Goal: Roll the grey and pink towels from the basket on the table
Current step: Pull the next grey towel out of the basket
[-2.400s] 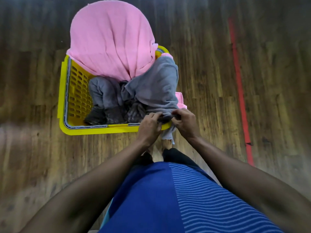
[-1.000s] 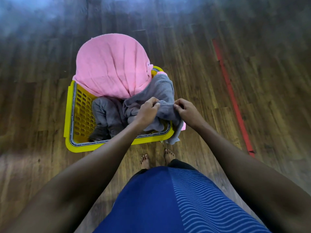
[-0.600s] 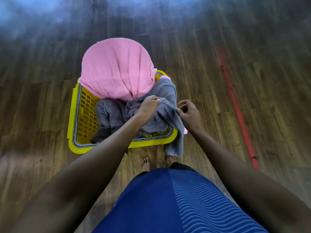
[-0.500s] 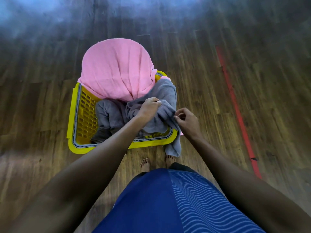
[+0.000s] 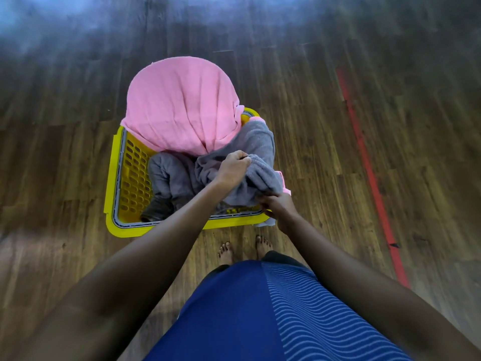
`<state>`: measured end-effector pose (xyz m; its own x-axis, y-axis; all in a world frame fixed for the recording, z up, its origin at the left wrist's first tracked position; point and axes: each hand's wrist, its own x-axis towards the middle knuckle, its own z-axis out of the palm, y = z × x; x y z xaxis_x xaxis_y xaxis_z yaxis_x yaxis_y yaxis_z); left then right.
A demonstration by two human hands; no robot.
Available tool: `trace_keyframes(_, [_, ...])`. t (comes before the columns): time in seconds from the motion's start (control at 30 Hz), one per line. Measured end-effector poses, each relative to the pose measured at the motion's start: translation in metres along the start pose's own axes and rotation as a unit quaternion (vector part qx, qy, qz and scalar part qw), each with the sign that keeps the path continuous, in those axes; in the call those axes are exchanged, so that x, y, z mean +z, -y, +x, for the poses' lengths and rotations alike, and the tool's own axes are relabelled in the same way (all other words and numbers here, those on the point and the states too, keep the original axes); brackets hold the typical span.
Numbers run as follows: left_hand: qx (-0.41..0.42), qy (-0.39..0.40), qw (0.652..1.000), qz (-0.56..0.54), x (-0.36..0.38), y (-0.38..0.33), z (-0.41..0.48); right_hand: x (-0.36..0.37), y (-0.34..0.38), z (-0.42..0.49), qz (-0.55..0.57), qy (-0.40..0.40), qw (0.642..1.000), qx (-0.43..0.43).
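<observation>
Single head-worn wide-angle view, standing height, faces steeply down at wood floor (image 5: 325, 157). Basket (image 5: 135, 231) sits mid-frame, close, just ahead of bare feet (image 5: 226, 252). Wearer's blue shirt (image 5: 242, 313) fills bottom edge. Floorboards fan outward toward frame edges; top corners blur.

The floor (image 5: 390, 126) fills the whole view — dark brown wood-grain planks laid lengthwise, running from the near side to the far side, with the end joints between boards staggered. A narrow red line (image 5: 371, 173) crosses the planks on the right, nearly along their length, leaning a little leftward as it goes farther off. A small dark mark (image 5: 393, 245) sits at its edge toward the near end. Along the far edge a pale bluish glare (image 5: 39, 19) lies on the boards, brightest at the far left. A fainter sheen (image 5: 23, 246) shows at the left — blurred there.
</observation>
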<state>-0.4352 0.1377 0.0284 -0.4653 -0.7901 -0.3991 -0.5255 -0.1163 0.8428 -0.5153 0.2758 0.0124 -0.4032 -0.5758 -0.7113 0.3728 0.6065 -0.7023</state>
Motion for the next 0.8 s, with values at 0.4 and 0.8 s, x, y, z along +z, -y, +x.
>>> trace_keyframes(0.4, [0.138, -0.097, 0.982, 0.085, 0.017, 0.014, -0.049, 0.000, 0.050, -0.001, 0.136, -0.034, 0.988, -0.064])
trace_keyframes(0.8, [0.203, -0.115, 0.969, 0.085, 0.007, -0.020, -0.034, -0.014, 0.086, -0.011, -0.045, -0.081, 0.979, -0.181])
